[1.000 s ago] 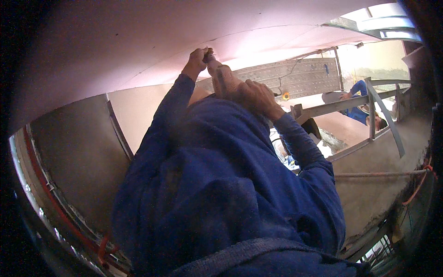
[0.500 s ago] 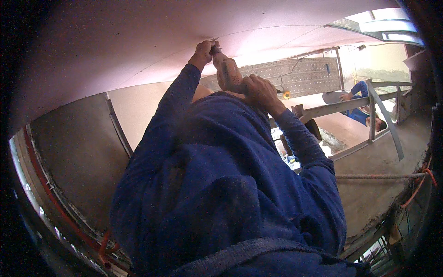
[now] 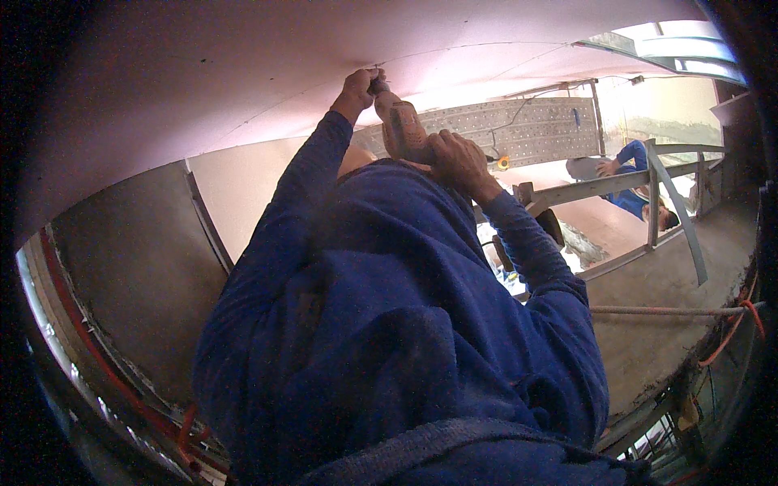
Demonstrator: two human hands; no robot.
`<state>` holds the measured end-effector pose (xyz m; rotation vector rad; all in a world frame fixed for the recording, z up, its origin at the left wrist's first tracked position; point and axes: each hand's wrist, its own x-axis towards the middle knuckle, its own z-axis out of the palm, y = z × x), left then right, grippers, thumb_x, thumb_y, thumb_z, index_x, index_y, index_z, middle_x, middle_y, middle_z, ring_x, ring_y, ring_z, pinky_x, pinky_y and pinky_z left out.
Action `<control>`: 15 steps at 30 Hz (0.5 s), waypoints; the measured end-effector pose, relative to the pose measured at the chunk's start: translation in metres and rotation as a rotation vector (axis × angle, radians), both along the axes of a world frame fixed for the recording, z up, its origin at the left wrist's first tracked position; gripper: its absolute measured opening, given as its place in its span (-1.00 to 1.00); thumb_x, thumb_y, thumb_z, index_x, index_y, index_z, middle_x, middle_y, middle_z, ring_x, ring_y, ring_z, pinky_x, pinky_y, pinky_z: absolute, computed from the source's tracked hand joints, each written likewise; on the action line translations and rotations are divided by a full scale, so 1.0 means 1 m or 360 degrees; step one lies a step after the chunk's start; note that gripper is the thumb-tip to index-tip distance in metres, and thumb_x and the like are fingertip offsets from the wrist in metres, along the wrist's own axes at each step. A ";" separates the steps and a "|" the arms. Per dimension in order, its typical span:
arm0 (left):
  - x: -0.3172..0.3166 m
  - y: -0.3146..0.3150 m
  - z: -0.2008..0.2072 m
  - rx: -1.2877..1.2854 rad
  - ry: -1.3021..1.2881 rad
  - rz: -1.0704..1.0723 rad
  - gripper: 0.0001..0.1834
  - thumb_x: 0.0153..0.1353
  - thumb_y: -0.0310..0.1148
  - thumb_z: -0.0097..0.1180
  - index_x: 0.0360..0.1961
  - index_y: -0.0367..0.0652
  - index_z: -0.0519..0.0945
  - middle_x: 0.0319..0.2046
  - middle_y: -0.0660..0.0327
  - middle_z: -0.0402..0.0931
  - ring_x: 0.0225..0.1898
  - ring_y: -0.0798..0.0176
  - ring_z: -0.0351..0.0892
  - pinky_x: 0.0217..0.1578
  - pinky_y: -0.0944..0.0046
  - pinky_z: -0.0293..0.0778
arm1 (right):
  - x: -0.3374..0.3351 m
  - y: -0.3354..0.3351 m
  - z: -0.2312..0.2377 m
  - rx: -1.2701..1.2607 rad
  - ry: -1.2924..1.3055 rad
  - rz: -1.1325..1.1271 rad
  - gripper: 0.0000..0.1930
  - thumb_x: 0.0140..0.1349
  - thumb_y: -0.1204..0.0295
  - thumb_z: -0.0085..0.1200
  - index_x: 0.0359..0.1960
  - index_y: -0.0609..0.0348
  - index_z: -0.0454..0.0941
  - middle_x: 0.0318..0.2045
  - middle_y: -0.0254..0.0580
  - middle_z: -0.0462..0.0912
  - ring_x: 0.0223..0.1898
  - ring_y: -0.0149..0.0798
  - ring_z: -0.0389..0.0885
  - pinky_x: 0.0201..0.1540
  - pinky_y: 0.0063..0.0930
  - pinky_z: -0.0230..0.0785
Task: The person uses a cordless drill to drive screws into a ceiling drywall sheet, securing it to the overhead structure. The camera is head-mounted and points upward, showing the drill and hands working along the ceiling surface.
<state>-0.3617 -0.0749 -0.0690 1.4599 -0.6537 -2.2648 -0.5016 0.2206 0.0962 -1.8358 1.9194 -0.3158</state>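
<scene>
Pale ceiling board spreads across the top of the frame, already up, with thin seam lines and a few dark specks across it. Near the upper middle, we have a drill raised, its nose pointing up to the board. Our right hand is wrapped around its rear end, while our left hand is curled at the dark nose, close under the board; what its fingers pinch is too small to tell. Work at this spot looks to be under way, but we cannot tell whether anything has gone in. At the upper right, metal strips border a bright gap that the board does not cover. Behind the drill runs a perforated metal plank, and right of centre a co-worker in blue shows beyond a metal frame.
</scene>
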 end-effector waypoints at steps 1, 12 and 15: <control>0.001 0.000 0.000 0.0014 0.0019 -0.0009 -0.81 0.54 -0.40 0.07 -0.09 -0.30 0.67 -0.24 0.11 0.66 -0.23 0.13 0.69 -0.19 0.13 0.71 | 0.000 0.000 -0.001 0.0000 0.0007 0.0006 -0.65 0.32 0.13 0.24 -0.07 0.11 0.52 -0.15 -0.03 0.63 -0.08 0.12 0.73 -0.06 0.09 0.59; 0.017 0.026 0.004 -0.0281 0.0135 -0.0177 -0.53 0.54 0.04 0.14 -0.19 -0.21 0.70 -0.38 0.24 0.60 -0.38 0.25 0.61 -0.27 0.23 0.57 | 0.001 -0.001 0.001 -0.0068 0.0050 -0.0027 -0.66 0.30 0.14 0.25 -0.12 0.11 0.52 -0.22 -0.03 0.61 -0.11 0.10 0.73 -0.11 0.06 0.60; 0.035 0.060 0.023 -0.0248 0.0082 -0.0305 -0.39 0.46 0.24 0.16 -0.21 -0.19 0.70 -0.45 0.28 0.57 -0.41 0.28 0.57 -0.33 0.23 0.50 | 0.003 -0.003 -0.001 -0.0076 0.0092 -0.0054 -0.61 0.27 0.08 0.30 -0.15 0.13 0.53 -0.22 0.00 0.63 -0.11 0.10 0.74 -0.10 0.05 0.61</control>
